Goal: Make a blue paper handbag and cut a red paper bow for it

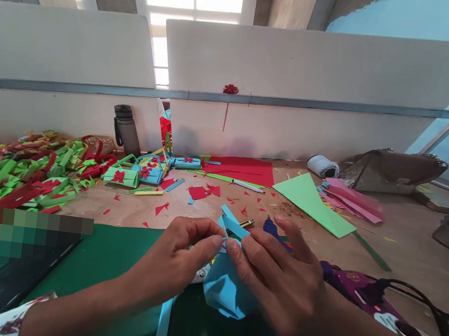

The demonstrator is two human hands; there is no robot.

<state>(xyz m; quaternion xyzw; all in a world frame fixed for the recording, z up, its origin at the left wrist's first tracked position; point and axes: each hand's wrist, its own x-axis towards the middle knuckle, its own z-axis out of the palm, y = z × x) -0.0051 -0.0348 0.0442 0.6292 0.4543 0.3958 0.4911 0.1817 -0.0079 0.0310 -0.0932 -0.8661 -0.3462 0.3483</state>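
Note:
My left hand (pixel 175 257) and my right hand (pixel 276 278) meet over a dark green cutting mat (pixel 106 262), both pinching a light blue paper piece (pixel 226 285) with a narrow blue strip looped at its top. The fingertips of both hands press the fold at the paper's upper edge. A blue-handled tool (pixel 276 231) lies just behind my right hand, partly hidden by it.
A heap of green and red paper strips (pixel 23 170) lies at the left. Small blue and green paper boxes with red bows (pixel 146 172), a red sheet (pixel 244 170), a green sheet (pixel 314 203), pink paper (pixel 351 202), a dark bottle (pixel 126 129) and a tape roll (pixel 323 166) stand further back.

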